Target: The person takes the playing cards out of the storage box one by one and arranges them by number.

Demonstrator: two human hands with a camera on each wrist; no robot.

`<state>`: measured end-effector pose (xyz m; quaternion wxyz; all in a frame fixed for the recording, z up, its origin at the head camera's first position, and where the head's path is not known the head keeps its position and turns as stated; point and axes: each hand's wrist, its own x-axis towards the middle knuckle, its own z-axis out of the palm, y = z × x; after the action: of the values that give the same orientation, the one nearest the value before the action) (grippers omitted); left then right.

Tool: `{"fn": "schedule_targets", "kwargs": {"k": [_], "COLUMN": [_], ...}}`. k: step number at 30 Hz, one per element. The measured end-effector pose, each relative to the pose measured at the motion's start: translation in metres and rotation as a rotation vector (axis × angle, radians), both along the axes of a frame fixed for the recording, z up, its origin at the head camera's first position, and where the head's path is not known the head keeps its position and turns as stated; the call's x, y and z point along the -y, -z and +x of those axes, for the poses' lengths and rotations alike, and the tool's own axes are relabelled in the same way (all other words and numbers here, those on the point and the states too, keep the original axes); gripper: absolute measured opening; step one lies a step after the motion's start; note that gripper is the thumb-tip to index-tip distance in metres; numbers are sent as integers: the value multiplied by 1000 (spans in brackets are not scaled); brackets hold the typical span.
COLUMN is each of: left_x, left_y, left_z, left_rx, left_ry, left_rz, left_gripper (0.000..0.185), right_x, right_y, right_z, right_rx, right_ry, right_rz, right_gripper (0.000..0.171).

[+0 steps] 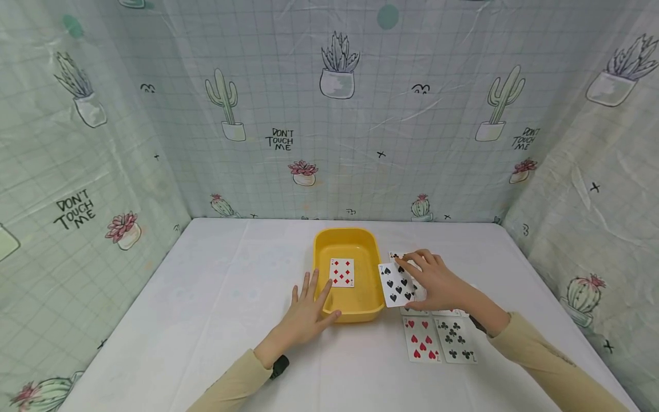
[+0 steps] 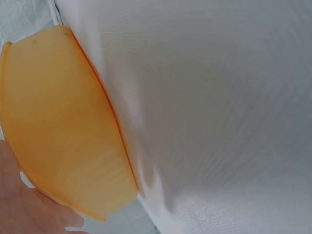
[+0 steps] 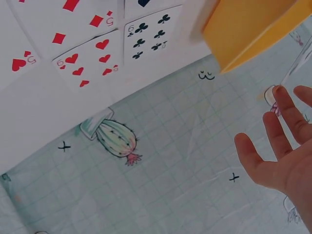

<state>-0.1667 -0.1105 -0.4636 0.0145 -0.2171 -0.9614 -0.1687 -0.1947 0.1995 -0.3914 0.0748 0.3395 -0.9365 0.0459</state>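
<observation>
A yellow plastic tub [image 1: 355, 309] stands near the middle of the table, and a diamonds playing card [image 1: 342, 272] lies face up inside it. My left hand [image 1: 304, 317], fingers spread and fairly straight, rests at the tub's front left rim. In the left wrist view the thumb side of that hand [image 2: 29, 204] meets the tub wall [image 2: 68, 122]. Just right of the tub, my right hand [image 1: 437, 283] pinches a spades playing card [image 1: 395, 286], its face toward the head camera. The right wrist view catches this hand [image 3: 287, 151] with the card edge-on [image 3: 296, 61].
Face-up cards lie in rows at the right, partly covered by the right hand and forearm. Frontmost are a hearts card [image 1: 422, 339] and a clubs card [image 1: 456, 339]. Behind the white table [image 1: 231, 274] hangs a cactus-print cloth [image 1: 381, 126], which also lines both sides.
</observation>
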Motion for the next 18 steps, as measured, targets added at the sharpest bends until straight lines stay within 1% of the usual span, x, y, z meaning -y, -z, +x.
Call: {"fn": "schedule_targets", "kwargs": {"k": [5, 14, 18], "left_x": [0, 1, 1], "left_y": [-1, -2, -2], "left_z": [1, 1, 2], "left_rx": [3, 6, 14], "left_ry": [-2, -3, -2], "left_rz": [1, 9, 9], "left_gripper": [75, 75, 75], "right_x": [-13, -33, -44], "right_y": [6, 13, 21], "right_z": [9, 25, 32], "right_rx": [-1, 79, 53], "right_ry": [39, 109, 112], "right_rz": [0, -32, -23], "right_gripper": [94, 93, 93]}}
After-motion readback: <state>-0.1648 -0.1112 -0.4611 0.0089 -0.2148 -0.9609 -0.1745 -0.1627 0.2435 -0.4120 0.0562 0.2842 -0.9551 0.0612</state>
